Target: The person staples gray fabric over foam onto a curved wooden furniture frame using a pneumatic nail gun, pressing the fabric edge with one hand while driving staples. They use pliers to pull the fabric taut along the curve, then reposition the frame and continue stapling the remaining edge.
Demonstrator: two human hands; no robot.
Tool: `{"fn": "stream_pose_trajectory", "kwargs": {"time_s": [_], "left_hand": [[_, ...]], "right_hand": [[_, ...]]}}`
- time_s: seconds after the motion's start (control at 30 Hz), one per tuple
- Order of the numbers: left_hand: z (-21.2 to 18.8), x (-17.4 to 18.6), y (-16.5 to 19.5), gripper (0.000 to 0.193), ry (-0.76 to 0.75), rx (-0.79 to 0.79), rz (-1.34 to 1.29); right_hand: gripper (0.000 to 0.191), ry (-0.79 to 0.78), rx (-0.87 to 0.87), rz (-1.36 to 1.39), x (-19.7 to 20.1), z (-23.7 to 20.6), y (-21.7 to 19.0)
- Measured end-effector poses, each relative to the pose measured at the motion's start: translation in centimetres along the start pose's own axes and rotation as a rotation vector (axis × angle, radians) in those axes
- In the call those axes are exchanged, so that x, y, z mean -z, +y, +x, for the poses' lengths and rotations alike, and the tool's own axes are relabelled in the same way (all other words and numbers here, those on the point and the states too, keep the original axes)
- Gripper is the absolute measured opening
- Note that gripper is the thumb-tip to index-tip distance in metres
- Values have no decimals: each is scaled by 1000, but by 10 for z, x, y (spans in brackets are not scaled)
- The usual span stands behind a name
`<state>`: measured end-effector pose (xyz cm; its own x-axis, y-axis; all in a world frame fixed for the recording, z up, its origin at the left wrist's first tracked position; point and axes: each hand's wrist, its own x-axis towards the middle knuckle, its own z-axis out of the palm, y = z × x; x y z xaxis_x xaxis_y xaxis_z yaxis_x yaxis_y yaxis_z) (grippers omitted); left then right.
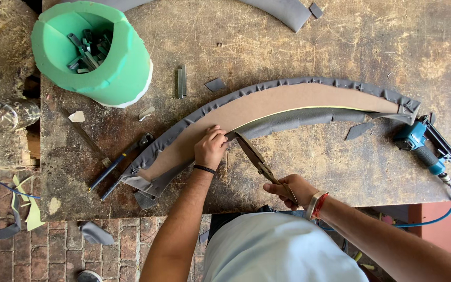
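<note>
Glass jar: far left, lying on its side off the bench edge, on a rough ledge
Green foam tub: upper left of the workbench, tilted, short dark metal pieces inside it
Staple strips: just right of the tub, lying flat, apart from the panel
Pliers: dark handles, lying at the lower left end of the panel, near it
Curved panel: long brown board arc across the bench middle, grey fabric wrapped and puckered along its outer edge, loose grey fabric along the inner edge
Left hand: forearm comes straight up from the bottom edge, wrist level, black band on it; fingers curled together, pinching the grey fabric at the panel's inner edge
Shears: blades parted, tips at the fabric just right of the left hand, handles angled down to the right
Right hand: forearm enters from the lower right, bracelets at the wrist; fingers closed round the shears' handles, knuckles up
Fabric scrap: small grey offcut below the panel's right end, loose on the bench
Pneumatic stapler: blue, lying on its side at the panel's right end, blue hose trailing off the bench edge
</note>
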<state>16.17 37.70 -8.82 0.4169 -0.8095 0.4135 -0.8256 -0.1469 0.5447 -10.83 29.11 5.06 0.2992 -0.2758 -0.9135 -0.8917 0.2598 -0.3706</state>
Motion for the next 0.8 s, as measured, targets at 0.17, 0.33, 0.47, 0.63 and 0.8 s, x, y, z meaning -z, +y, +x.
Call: {"fn": "stream_pose_trajectory", "kwargs": {"time_s": [0.17,0.33,0.47,0.63,0.8], "left_hand": [[-27,39,-10,21,-27,14,137],[-48,68,-19,21,109,64,12],[-46,66,-24,22,155,88,-72],[-45,63,-29,25,148,117,-112],[-48,59,-30,26,165,134,-124]], "right_hand": [[68,-146,18,-130,13,-11,12],[67,-250,11,-212,-3,0,-14],[61,-250,4,-42,-29,13,-47],[51,-154,16,-91,-34,10,-50],[55,-124,20,-198,-18,3,-41]]}}
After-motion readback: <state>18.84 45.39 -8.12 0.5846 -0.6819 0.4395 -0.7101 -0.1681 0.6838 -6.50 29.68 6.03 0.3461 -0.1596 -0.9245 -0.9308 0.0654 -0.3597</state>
